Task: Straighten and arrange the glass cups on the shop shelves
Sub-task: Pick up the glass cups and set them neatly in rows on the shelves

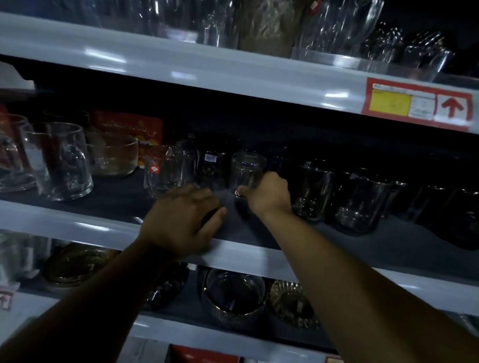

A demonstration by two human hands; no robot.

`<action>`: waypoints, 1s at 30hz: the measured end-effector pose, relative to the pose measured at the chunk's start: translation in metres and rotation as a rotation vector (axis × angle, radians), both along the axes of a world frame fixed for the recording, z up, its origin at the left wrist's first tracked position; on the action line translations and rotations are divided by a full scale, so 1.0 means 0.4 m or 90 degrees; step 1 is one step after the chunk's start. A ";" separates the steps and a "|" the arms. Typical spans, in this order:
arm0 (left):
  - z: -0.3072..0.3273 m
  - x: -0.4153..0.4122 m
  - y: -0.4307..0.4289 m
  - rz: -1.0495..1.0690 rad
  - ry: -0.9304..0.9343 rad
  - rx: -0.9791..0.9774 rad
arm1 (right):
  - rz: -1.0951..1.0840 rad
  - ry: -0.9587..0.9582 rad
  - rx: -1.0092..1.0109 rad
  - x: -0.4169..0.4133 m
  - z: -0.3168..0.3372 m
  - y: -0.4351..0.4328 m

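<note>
Right-hand grip point(269, 193): fingers wrapped round the lower half of a clear tumbler point(247, 169), thumb across its front near a small red sticker.
Tumbler position: upright in the middle of the row on the middle shelf point(68, 221). We couldn't tell whether its base sat on the deck or just above it.
Left-hand grip point(181, 220): palm down at the shelf's front lip, fingers pointing back, blurred. There was a dark patch under the thumb, and we couldn't tell whether the hand held anything.
Key relation: the tumbler stood just beyond the right hand and a little to its left, long axis vertical. That hand had it; the left hand was further from it.
Left neighbour: a stickered glass point(166, 172) just beside the tumbler, right in front of the left fingers.
Right neighbours: dark-looking tumblers point(362, 204) in a loose row, near but apart from the held one.
Step judged: we read this as nudging the held tumbler into line with the row, and tight gaps on both sides meant a risk of knocking glass.
Surface: dark shelf deck with a pale grey front lip.
Further left: a handled glass mug point(62, 161) and a red box point(129, 128) behind it.
Room: a dim shop aisle. More glassware stood on the shelf above, a price label point(417, 104) with a red arrow sat on that shelf's edge, and a glass bowl point(233, 292) was on the shelf below.
</note>
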State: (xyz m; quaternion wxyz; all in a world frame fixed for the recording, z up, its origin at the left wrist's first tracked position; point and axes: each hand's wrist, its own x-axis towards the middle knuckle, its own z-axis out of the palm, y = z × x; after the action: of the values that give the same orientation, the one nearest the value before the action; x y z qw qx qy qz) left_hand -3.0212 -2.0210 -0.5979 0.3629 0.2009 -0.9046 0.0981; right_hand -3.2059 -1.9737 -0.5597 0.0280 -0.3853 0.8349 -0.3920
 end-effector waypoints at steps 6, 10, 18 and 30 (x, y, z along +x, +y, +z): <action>0.000 0.001 0.001 -0.004 0.006 0.009 | 0.001 -0.016 -0.028 -0.009 -0.024 -0.024; -0.002 0.002 0.001 -0.003 0.000 0.007 | 0.006 -0.011 -0.037 -0.015 -0.036 -0.031; -0.001 0.002 0.003 -0.006 -0.002 0.009 | -0.002 0.018 -0.019 -0.013 -0.043 -0.037; 0.048 -0.007 0.031 0.067 -0.094 0.179 | 0.101 0.070 0.008 0.040 0.013 0.083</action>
State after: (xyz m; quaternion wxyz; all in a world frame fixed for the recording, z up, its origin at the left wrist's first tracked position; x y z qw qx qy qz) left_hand -3.0238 -2.0084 -0.5789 0.2584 0.2890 -0.9218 0.0035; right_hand -3.1900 -1.9404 -0.5545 0.0156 -0.4709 0.8047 -0.3613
